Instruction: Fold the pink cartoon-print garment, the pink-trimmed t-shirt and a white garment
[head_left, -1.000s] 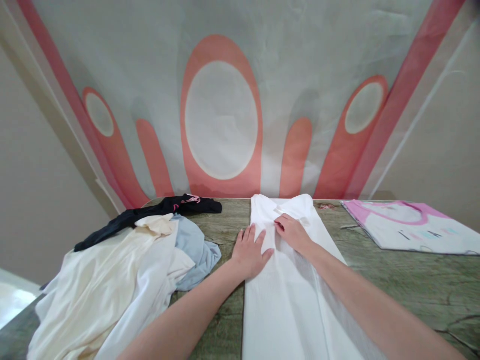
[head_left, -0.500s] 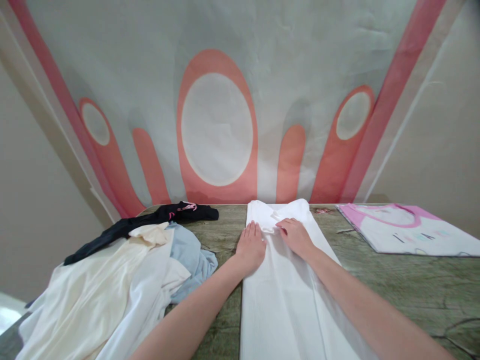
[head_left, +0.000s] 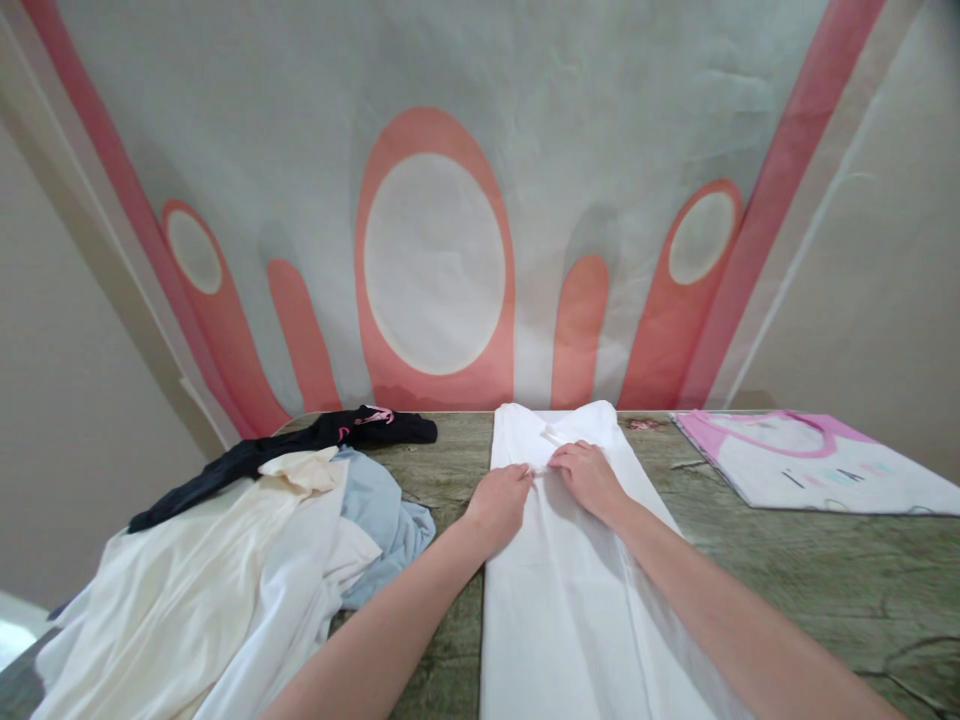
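White garment lies on the table straight out from me, folded into a long narrow strip. Its long axis runs from my edge toward the wall, and the far end, which looks like the collar, points away. Both hands sit on its far third. Left hand: fingers curled, nipping a small ridge of cloth by the strip's left edge. Right hand: fingers bent onto the same ridge from the other side; pinching or only pressing, I cannot tell. Going by the soft creases, I judge it thin, light, limp and likely to slide on itself. Best taken at a folded edge, through all layers. Near left: loose heap of cream clothes, a pale blue piece, a black piece behind. Right, well apart: folded pink-and-white shirt. Beyond: wall hanging with coral ovals.
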